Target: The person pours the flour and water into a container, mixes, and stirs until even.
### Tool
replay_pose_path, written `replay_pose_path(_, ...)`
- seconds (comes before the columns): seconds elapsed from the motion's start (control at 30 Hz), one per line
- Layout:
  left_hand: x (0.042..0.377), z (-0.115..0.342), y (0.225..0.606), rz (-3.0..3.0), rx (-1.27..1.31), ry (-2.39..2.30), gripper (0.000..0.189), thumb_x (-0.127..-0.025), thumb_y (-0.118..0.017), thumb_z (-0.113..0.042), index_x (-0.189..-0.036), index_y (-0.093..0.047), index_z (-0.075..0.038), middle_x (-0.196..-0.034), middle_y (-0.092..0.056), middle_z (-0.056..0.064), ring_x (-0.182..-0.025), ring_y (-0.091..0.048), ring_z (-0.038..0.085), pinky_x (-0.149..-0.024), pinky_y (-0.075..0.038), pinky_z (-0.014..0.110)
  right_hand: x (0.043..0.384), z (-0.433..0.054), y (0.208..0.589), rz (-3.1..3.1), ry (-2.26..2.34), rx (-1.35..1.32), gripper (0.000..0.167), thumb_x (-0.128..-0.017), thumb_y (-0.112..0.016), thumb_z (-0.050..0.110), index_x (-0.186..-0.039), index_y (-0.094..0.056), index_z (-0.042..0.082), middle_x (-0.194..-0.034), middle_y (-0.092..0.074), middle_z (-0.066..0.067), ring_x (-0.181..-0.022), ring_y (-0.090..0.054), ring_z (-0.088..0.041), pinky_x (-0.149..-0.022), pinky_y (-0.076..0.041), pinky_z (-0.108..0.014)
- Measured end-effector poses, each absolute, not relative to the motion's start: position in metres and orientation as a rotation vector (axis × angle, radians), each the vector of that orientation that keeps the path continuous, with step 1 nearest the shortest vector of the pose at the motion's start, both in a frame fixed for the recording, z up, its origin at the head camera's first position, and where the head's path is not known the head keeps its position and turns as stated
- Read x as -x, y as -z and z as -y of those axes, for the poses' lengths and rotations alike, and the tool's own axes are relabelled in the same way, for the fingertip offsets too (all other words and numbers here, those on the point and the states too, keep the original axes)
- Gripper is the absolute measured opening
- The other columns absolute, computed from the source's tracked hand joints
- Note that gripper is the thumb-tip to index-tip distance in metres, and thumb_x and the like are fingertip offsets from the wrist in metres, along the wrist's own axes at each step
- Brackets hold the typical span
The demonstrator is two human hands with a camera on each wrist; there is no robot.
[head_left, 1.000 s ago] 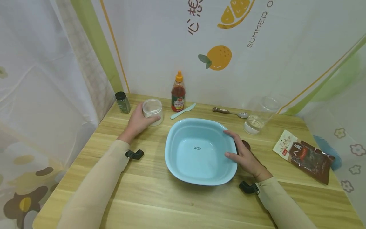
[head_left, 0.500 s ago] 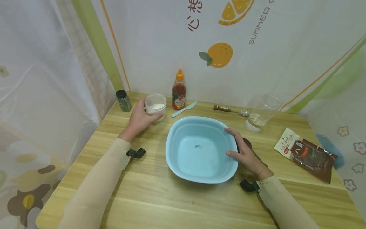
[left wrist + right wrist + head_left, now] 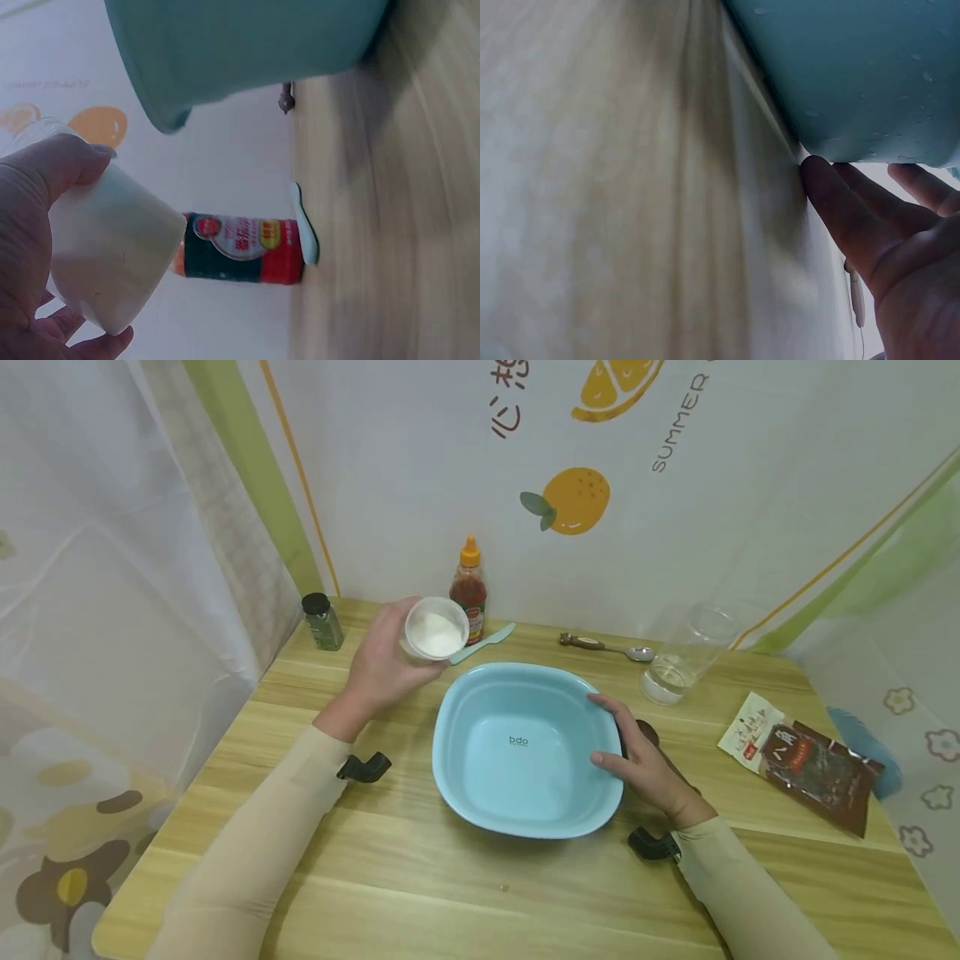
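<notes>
Raised off the table, a clear jar of white granules is held in my left hand, its mouth tipped toward the basin. In the left wrist view, my thumb and fingers wrap the jar's side. The light blue basin sits mid-table, to the right of and nearer than the jar. My right hand holds the basin's right rim, thumb over the inside edge. Its fingers press the wet outer wall in the right wrist view. Behind the jar stands a red sauce bottle with an orange cap.
A pale green knife lies by the bottle, a spoon behind the basin. A clear cup of liquid and a brown spice packet are at right. A green spice jar stands far left. A dark handle shows beside my right hand.
My left hand has lifted the jar from the table, carried it right toward the basin and tilted its mouth, showing the white granules. My right hand has stayed on the basin.
</notes>
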State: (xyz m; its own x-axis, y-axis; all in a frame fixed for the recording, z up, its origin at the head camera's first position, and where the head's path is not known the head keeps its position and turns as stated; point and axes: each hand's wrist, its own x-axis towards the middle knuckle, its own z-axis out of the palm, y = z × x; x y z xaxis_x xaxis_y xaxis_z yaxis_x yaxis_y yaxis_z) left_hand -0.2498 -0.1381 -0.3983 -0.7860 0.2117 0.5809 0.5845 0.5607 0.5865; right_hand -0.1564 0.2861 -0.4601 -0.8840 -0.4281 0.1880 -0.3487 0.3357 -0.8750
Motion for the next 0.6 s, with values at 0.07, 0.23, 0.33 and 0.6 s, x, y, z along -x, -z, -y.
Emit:
replay_pose_path(0.07,0.247,0.135,0.395,2.308,0.701,1.087,0.091,-0.076,-0.101,-0.015,-0.154,-0.055,-0.005,-0.149,-0.059,0.019,-0.137,-0.056,0.036,-0.114,-0.050,0.059,0.156,-0.286,0.460,-2.502,1.612,0.727,0.079,-0.104,-0.064,0.012,-0.174,-0.027,0.017,-0.178,-0.024,-0.021,-0.151,-0.041,-0.051,-0.104,-0.053,-0.024)
replay_pose_path(0.23,0.243,0.130,0.387,2.206,0.851,0.999,0.090,-0.073,-0.102,-0.011,-0.151,-0.057,-0.002,-0.146,-0.061,0.020,-0.136,-0.055,0.037,-0.114,-0.050,0.057,0.157,-0.285,0.459,-2.506,1.604,0.726,0.080,-0.104,-0.064,0.013,-0.174,-0.027,0.017,-0.178,-0.024,-0.021,-0.151,-0.041,-0.051,-0.104,-0.051,-0.023)
replay_pose_path(0.33,0.241,0.127,0.382,2.175,0.913,0.948,0.091,-0.072,-0.102,-0.010,-0.151,-0.057,-0.002,-0.146,-0.062,0.020,-0.136,-0.055,0.039,-0.111,-0.052,0.058,0.157,-0.286,0.459,-2.516,1.597,0.722,0.080,-0.104,-0.065,0.013,-0.174,-0.027,0.017,-0.178,-0.024,-0.021,-0.152,-0.040,-0.051,-0.105,-0.050,-0.023)
replay_pose_path(0.6,0.235,0.117,0.374,2.133,1.041,0.795,0.096,-0.070,-0.102,-0.008,-0.153,-0.056,0.000,-0.147,-0.061,0.023,-0.136,-0.056,0.044,-0.108,-0.056,0.057,0.157,-0.286,0.459,-2.515,1.595,0.716,0.080,-0.104,-0.065,0.014,-0.174,-0.027,0.017,-0.178,-0.025,-0.021,-0.152,-0.040,-0.050,-0.106,-0.049,-0.022)
